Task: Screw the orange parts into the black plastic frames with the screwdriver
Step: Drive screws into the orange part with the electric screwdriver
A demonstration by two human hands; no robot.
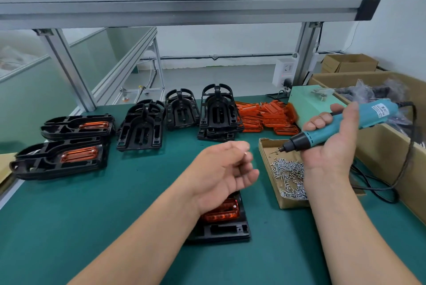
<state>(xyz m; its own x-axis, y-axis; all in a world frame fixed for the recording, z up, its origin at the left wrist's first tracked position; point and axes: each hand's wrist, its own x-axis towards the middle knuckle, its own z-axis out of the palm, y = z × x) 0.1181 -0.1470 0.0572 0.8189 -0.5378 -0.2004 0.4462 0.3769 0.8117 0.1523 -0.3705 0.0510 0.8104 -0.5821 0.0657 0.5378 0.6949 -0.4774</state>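
Screwdriver (pixel 341 123), teal and corded, held in the right hand (pixel 332 146), grip wrapped round its body, tip above a cardboard tray of screws (pixel 291 202) near the bench (pixel 92 215) right edge. Left hand (pixel 221 169) hovers mid-bench, grip loosely curled; too blurred to tell whether it pinches anything. Beneath its wrist, near the front edge, lies a black frame (pixel 221 230) holding an orange part (pixel 222 214).
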